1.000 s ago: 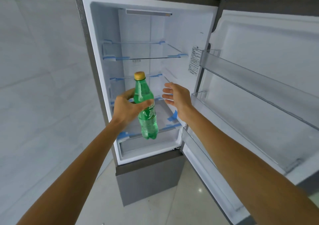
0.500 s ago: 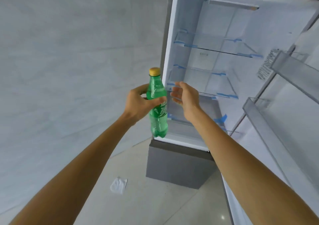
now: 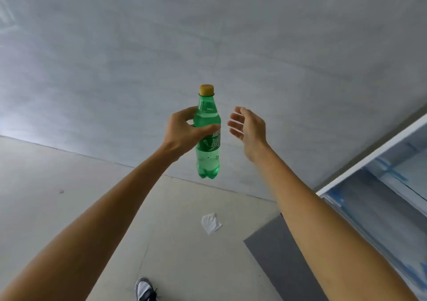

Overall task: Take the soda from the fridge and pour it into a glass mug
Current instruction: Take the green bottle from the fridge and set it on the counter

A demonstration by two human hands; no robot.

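So the soda bottle (image 3: 208, 155) is out of the fridge (image 3: 381, 196) and up in the air, right about the middle of the view. It's the green plastic kind with a yellow cap (image 3: 206, 89), cap on, bottle standing pretty much upright with the wall (image 3: 208, 35) behind it.

The left hand (image 3: 181, 134) has it. The grip sits around the upper half of the bottle, just above the label: thumb wrapped across the front, fingers curled round the back. Looks like a firm hold, and nothing is under the bottle but air.

The right hand (image 3: 251, 127) is just beside the bottle on its right, not touching it. That grip is wide open and holds nothing, fingers spread and loosely bent with the palm turned toward the bottle. There's a clear gap between the fingertips and the plastic.

The fridge is off at the right edge, well apart from the bottle. You only get its white frame and a blurry bit of the inside with some blue strips, plus a dark grey panel (image 3: 277, 261) lower down.

Down on the pale floor (image 3: 69, 185) there's a crumpled white scrap (image 3: 211, 223) below the bottle, and one shoe (image 3: 144, 289) pokes in at the bottom edge.
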